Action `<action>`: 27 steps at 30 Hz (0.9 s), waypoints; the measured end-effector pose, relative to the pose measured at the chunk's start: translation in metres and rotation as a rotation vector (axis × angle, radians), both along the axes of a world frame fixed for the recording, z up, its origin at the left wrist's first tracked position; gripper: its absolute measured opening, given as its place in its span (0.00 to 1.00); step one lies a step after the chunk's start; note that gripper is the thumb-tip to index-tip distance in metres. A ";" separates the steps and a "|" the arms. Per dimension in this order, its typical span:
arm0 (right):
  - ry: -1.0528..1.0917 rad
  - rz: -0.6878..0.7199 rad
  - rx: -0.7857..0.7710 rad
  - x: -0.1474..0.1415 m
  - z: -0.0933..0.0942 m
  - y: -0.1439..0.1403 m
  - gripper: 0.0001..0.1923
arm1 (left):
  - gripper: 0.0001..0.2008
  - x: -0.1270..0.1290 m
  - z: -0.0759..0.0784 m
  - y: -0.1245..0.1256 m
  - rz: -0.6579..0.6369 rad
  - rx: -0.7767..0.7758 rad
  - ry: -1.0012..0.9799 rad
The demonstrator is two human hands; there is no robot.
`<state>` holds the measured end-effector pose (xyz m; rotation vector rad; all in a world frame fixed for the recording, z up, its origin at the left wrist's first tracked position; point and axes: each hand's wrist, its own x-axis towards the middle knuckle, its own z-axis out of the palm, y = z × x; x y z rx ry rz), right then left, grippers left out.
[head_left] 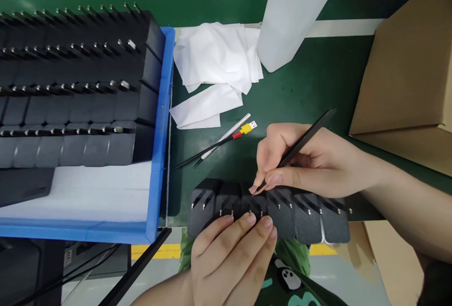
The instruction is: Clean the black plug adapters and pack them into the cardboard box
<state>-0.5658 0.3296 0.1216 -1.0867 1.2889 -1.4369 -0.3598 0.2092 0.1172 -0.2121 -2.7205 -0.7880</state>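
Row of six black blocks (278, 221) lies across the lower middle of the frame, its long axis going from left to right. Metal prongs rise from the blocks, and in the frame their tips lean toward the lower edge. My left hand (229, 261) rests with its fingers close together on the second and third blocks from the left; I cannot tell if it also grips them, because the thumb is hidden. My right hand (310, 160) pinches a slim black tool (306, 138), which is slanted: its tip points to the lower left and meets the upper part of the third block, and its back end points to the upper right. Above the row, a silver tool (238, 125) lies crossed with a cable bearing a yellow plug (246, 129). At left, a blue tray (163, 108) contains many similar blocks.
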 end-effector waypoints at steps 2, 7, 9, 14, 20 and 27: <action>-0.012 -0.002 -0.004 0.000 0.000 0.000 0.07 | 0.14 0.001 0.001 0.000 0.013 0.016 0.026; -0.051 -0.008 -0.004 0.002 0.000 0.000 0.08 | 0.09 0.006 0.004 0.001 0.056 0.106 0.071; -0.062 -0.019 -0.001 0.002 0.000 -0.001 0.08 | 0.09 0.007 0.005 0.002 0.067 0.121 0.077; -0.089 -0.006 0.001 0.003 0.000 0.000 0.09 | 0.10 0.004 0.006 0.001 0.062 0.123 0.045; -0.098 -0.006 0.013 0.003 0.001 0.000 0.09 | 0.09 0.004 -0.003 0.005 0.095 0.114 0.142; -0.058 -0.011 0.009 0.002 0.001 0.001 0.09 | 0.11 0.005 0.004 0.001 0.062 0.125 0.038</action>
